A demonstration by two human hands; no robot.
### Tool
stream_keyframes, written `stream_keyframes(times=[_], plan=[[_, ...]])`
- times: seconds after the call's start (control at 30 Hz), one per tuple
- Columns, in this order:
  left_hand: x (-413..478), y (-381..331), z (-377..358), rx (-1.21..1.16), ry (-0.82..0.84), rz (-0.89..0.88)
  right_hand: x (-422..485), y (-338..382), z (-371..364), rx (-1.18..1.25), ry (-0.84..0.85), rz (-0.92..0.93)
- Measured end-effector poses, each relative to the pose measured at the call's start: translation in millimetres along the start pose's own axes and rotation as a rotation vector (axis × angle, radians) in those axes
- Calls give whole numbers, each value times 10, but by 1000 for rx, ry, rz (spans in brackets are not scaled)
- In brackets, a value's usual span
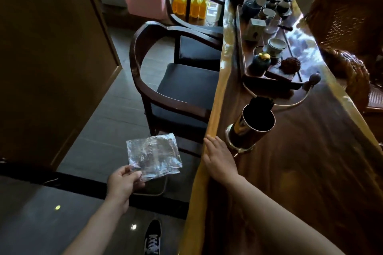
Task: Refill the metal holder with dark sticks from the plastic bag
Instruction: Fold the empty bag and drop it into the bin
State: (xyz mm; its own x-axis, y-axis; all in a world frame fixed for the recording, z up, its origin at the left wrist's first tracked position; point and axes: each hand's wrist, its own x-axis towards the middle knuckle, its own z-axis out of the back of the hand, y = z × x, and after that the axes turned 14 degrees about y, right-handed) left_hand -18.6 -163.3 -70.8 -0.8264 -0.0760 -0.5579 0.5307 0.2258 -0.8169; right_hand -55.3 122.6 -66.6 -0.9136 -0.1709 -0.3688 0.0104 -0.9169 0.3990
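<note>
My left hand [124, 182] pinches the lower corner of a clear, crinkled plastic bag [154, 156], held out over the floor left of the table; the bag looks flat. My right hand [219, 158] lies flat with fingers apart on the wooden table's left edge [209, 130], holding nothing. Just right of it stands the shiny metal holder [248, 128], a cylinder on a wider foot. A bundle of dark sticks [262, 102] pokes out of its far rim.
A dark wooden chair [176, 87] stands against the table beyond the bag, a second chair behind it. A tea tray [275, 83] with cups and jars fills the far table. A carved wooden piece [348, 27] rises at right. My shoe [153, 236] is on the floor.
</note>
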Motion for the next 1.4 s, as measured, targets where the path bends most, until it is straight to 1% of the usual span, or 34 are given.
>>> stream_keyframes(times=[0.13,0.33,0.57,0.77,0.97,1.13,1.3,1.4], plan=[[250,181,151,-8,-39,82,155,-83,-219,-162,-32,-45],[621,383,240,16,-70,131,145,-158,-493,-250,-94,-129],[1062,497,243,31,-114,198,154,-126,-483,-240,-91,-166],[1449,786,305,139,-197,230,150,-111,-462,-224,-70,-172],[1776,1188,421,260,-215,258,157,-106,-461,-224,-78,-166],[1979,1395,474,442,-203,251,161,-103,-459,-239,-81,-167],[2093,1460,528,835,-217,163,165,-113,-484,-225,-125,-148],[2134,1471,531,947,-193,170,180,-128,-502,-218,-158,-131]])
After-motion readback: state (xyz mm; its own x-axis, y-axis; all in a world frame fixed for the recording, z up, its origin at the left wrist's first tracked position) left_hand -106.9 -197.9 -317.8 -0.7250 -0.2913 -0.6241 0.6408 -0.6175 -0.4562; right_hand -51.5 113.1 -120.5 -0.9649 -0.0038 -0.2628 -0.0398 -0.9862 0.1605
